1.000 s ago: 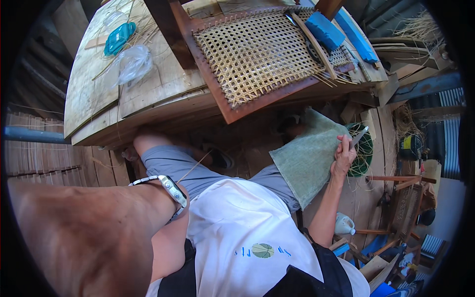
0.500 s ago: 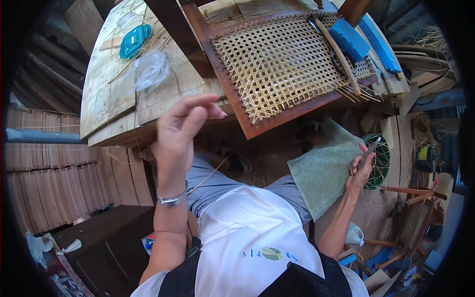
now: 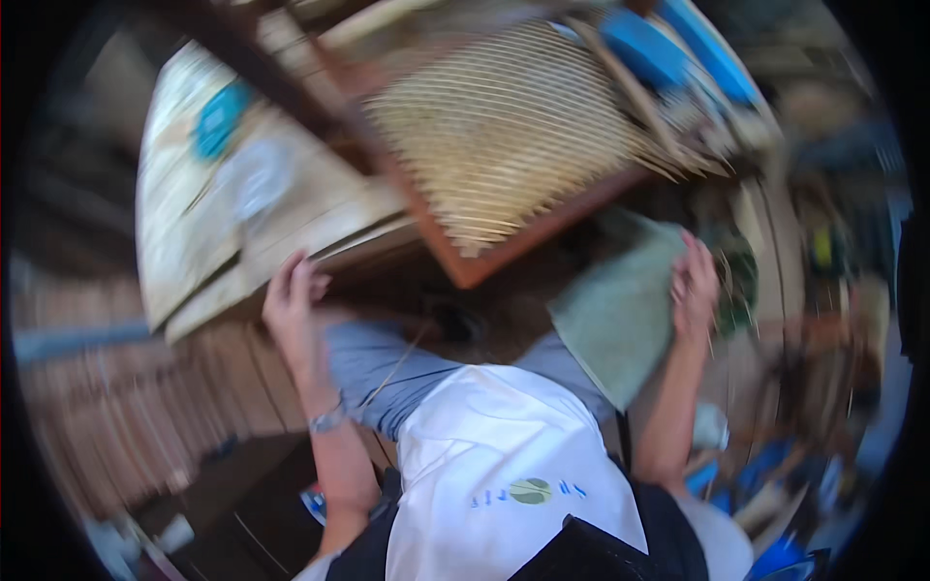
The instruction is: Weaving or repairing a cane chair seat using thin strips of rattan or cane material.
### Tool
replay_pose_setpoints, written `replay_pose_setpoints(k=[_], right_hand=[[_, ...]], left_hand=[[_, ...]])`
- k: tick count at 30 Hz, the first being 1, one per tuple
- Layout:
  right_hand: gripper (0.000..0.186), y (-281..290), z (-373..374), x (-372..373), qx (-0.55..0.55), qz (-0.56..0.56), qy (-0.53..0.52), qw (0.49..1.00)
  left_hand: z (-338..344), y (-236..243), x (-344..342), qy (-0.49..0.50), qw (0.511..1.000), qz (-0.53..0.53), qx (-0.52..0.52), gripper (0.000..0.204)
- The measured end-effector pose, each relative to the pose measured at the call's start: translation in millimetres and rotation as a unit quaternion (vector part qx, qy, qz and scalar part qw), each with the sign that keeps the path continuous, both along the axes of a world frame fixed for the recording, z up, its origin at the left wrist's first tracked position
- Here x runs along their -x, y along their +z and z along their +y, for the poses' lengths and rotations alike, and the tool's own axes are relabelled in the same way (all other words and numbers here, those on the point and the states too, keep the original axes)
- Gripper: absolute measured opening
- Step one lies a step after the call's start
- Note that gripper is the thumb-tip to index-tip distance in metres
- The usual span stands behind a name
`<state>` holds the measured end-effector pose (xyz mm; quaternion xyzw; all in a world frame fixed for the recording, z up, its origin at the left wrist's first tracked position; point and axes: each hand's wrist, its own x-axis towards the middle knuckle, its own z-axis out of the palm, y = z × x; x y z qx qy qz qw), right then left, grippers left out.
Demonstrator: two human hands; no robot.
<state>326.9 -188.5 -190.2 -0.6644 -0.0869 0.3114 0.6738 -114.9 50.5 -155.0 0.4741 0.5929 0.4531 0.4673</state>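
Observation:
This moment is smeared by motion. My left hand (image 3: 294, 298) hangs beside the near edge of the wooden worktable (image 3: 334, 215), over my left thigh. Its fingers look bent, but blur hides whether they are closed. At the right, my right hand (image 3: 695, 292) has curled fingers beside a green cloth (image 3: 620, 305) that lies over my right leg. What it holds cannot be made out. A chair seat of woven cane (image 3: 499, 136) in a reddish-brown wooden frame rests on the table, one corner toward me. A thin cane strand (image 3: 397, 363) lies across my left thigh.
A teal plastic box (image 3: 221, 120) and a clear plastic bag (image 3: 254, 179) sit on the table's left. Blue blocks (image 3: 644, 46) and a curved wooden strip lie on the seat's right side. Stacked wooden pieces (image 3: 126, 416) stand at left. A white jug (image 3: 710, 426) is at lower right.
The view has swung and blurred. My left hand has moved down and left, away from the seat's corner. The knife seen in my right hand no longer shows clearly.

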Motion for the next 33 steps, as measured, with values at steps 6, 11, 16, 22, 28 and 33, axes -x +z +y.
replay_pose_setpoints(k=[6,11,16,22,28,33], right_hand=[[0.035,6,-29,-1,-0.082,0.015,-0.061,0.995],[0.037,-10,-128,-31,0.019,-0.07,-0.239,0.968],[0.036,-21,-136,-23,0.004,-0.026,-0.312,0.95],[0.037,14,-70,42,0.024,-0.051,-0.077,0.995],[0.032,25,13,147,0.162,0.012,0.455,0.876],[0.018,24,30,208,0.008,0.17,0.378,0.91]], left_hand=[[-45,-40,-17,-0.188,0.976,0.019,0.106,0.027],[-67,-75,-8,-0.408,0.722,0.545,-0.125,0.038],[-104,-117,42,-0.408,0.744,0.525,-0.072,0.028],[-97,-90,-2,-0.297,0.862,0.407,-0.055,0.016],[-124,3,-34,-0.246,0.925,-0.014,0.291,0.017],[-151,33,-36,-0.308,0.911,-0.01,0.274,0.016]])
